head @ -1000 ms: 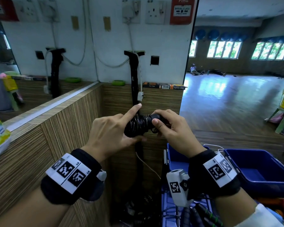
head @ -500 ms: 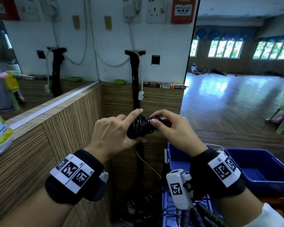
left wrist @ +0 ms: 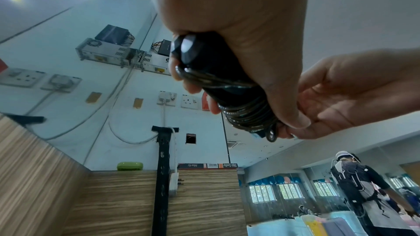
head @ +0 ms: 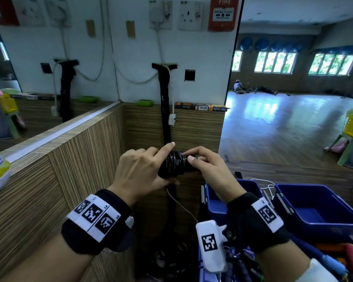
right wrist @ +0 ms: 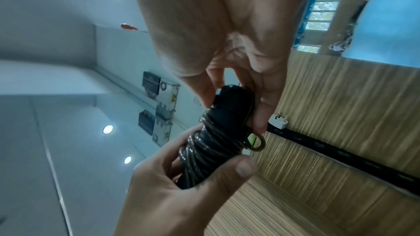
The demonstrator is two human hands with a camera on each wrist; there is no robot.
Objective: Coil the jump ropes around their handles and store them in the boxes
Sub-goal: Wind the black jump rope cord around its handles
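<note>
1. Gym or dance studio: large open hall with a glossy wooden floor (head: 273, 127) and a row of windows (head: 275, 62) along the far wall.
2. Big wall mirror (head: 29, 82) above wood-grain panelling (head: 69, 169).
3. Blue exercise balls (head: 247, 43) stored high above the windows.
4. Blue storage boxes (head: 318, 208) close by; jump rope handles (head: 238, 267) piled at bottom right.
5. Fire alarm call point (head: 223, 13) and wall sockets (head: 189, 15) on the white wall.
</note>
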